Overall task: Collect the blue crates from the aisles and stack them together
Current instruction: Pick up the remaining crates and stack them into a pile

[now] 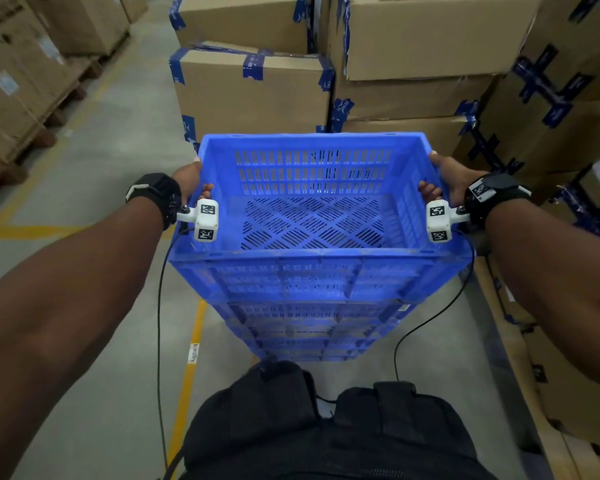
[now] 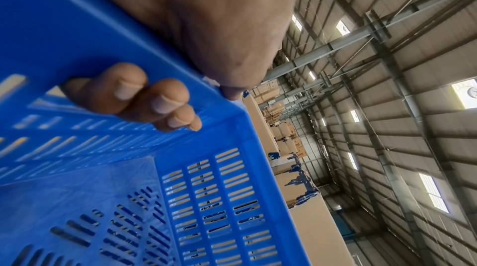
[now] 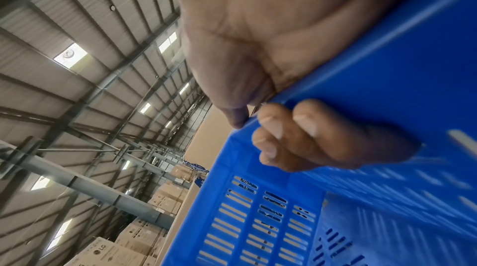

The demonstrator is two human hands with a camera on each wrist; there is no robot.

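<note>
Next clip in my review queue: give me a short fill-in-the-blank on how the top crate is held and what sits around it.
1. The left hand and right hand grip the top crate by its two ____ walls.
2. The top crate holds ____.
3. Beyond the crate stand taped ____ boxes.
4. The floor line is ____.

Missing words: side; nothing; cardboard; yellow
</note>
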